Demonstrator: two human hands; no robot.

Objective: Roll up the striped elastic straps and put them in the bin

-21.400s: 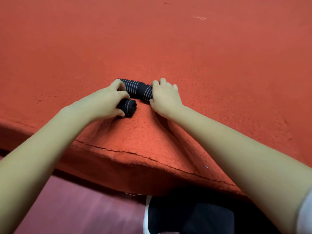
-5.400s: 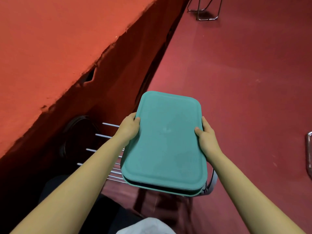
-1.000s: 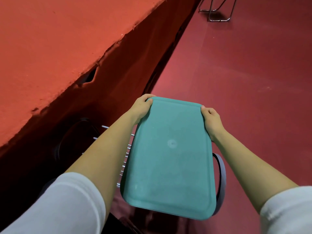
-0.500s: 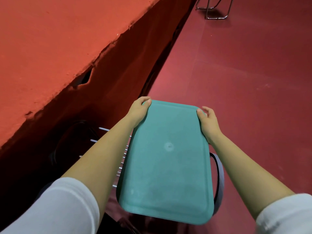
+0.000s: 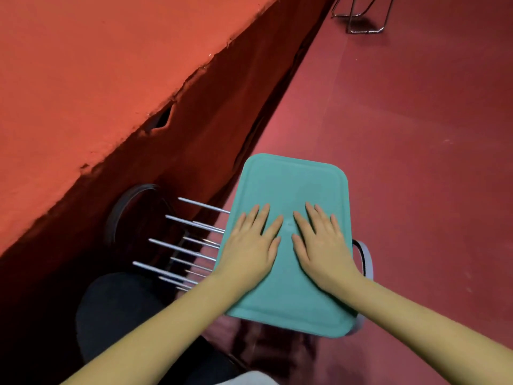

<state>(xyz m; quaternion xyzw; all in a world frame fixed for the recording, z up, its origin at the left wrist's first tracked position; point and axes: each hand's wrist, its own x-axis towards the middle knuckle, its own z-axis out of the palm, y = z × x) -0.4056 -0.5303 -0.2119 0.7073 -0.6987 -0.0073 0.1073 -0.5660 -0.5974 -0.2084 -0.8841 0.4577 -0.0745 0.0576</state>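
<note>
The head camera (the only view) looks steeply down, close over a teal lid.

The teal lid covered the bin beneath it completely, so neither its walls nor anything inside could be seen. The left hand and right hand lay flat over the lid's middle, hiding that part, and both forearms ran out at the lower edge of the frame. The metal rods at centre left vanished behind the lid's left side. A grey band showed only partly past its right side (what it was could not be told). A dark round shape sat in shadow, unidentifiable. The metal frame at upper right was cut off by the top edge.
</note>
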